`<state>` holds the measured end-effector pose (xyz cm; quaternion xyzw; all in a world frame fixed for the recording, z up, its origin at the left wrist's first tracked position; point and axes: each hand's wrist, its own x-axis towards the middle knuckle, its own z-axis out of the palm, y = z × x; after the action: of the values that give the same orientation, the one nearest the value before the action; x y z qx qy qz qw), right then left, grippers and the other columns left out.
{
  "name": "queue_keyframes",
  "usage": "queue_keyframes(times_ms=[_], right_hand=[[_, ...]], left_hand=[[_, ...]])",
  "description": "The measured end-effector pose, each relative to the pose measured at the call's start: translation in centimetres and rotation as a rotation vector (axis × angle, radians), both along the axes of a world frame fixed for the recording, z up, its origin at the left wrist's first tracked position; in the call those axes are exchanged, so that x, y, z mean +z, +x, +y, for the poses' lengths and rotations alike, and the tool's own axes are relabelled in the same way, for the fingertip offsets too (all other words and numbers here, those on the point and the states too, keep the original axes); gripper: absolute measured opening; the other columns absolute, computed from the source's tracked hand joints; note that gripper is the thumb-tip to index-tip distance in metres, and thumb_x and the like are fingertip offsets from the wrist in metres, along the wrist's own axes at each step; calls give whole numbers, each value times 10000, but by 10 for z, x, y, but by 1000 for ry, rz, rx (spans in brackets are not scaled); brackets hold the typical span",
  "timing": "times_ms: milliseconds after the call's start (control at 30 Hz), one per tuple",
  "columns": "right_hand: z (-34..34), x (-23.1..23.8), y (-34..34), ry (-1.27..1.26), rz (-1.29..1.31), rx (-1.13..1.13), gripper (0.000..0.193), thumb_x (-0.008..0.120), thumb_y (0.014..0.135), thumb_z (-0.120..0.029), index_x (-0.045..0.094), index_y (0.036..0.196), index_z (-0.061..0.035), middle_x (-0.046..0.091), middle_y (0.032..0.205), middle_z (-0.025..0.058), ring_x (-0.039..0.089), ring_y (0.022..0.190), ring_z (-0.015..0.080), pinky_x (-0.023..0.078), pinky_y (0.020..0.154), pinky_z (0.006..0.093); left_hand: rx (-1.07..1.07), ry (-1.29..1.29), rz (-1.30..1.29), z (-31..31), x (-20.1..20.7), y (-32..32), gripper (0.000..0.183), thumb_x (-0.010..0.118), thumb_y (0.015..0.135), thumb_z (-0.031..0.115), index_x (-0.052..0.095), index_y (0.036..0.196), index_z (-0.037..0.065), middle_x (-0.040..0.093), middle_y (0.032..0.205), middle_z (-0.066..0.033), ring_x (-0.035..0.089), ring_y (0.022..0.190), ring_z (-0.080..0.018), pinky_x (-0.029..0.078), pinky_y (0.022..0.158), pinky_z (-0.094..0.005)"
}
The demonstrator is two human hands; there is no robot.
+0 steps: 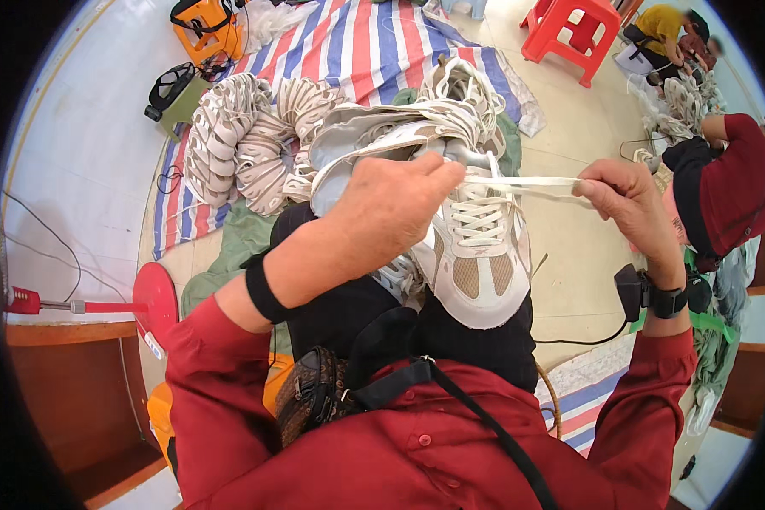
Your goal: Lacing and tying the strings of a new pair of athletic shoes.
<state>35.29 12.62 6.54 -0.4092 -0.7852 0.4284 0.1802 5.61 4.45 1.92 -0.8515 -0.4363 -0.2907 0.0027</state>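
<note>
A cream sneaker upper [484, 289] with tan mesh patches rests on my knees, toe toward me. Its pale lace [540, 184] runs criss-cross through the eyelets, and a loose length stretches taut to the right. My left hand [395, 200] pinches the lace near the top eyelets; its back hides part of the upper. Out to the right, my right hand [627, 204] grips the lace between thumb and fingers. Just beyond my left hand lie more sneaker uppers [374, 127], piled against the one being laced.
Coiled stacks of uppers [217, 144] lie on a striped sheet [365, 47]. A red stool [574, 38] stands far right, an orange stool [204, 34] far left. Two people [667, 38] [739, 187] sit at right near more uppers. A red round base [155, 302] stands at left.
</note>
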Motion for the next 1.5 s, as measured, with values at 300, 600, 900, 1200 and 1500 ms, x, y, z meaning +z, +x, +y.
queue_keyframes(times_ms=[300,600,900,1200,1500], right_hand=[[22,-53,8,1053,-269,120,120,629,882,-121,632,951,-23,560,700,30,453,555,96,367,518,246],[-4,-45,-84,-293,203,108,198,575,930,-157,621,1020,13,638,804,18,510,541,70,419,481,230],[3,-65,-85,-282,143,127,160,558,939,-129,639,927,8,580,732,-13,492,558,49,423,498,229],[4,-67,-84,494,-119,94,76,600,848,-92,612,865,-19,597,826,104,597,785,242,467,711,371],[16,-92,-90,991,-217,364,39,575,772,-38,549,802,-36,565,803,101,567,888,268,398,862,411]], left_hand=[[-62,-112,68,23,-30,23,318,564,785,-12,563,1095,62,589,792,-106,625,693,-319,496,567,-403],[-26,-167,-203,26,-38,27,599,538,835,1,351,1393,113,668,908,-180,657,709,-367,518,561,-438],[-82,-186,-213,28,-41,21,567,594,828,41,401,1358,94,657,815,-189,646,680,-380,511,548,-445],[-36,-207,-354,53,-51,8,275,563,837,41,598,1109,34,646,862,-182,617,825,-372,484,732,-416],[159,-497,26,73,-66,21,225,557,829,183,640,949,12,650,875,-222,624,884,-380,478,792,-451]])
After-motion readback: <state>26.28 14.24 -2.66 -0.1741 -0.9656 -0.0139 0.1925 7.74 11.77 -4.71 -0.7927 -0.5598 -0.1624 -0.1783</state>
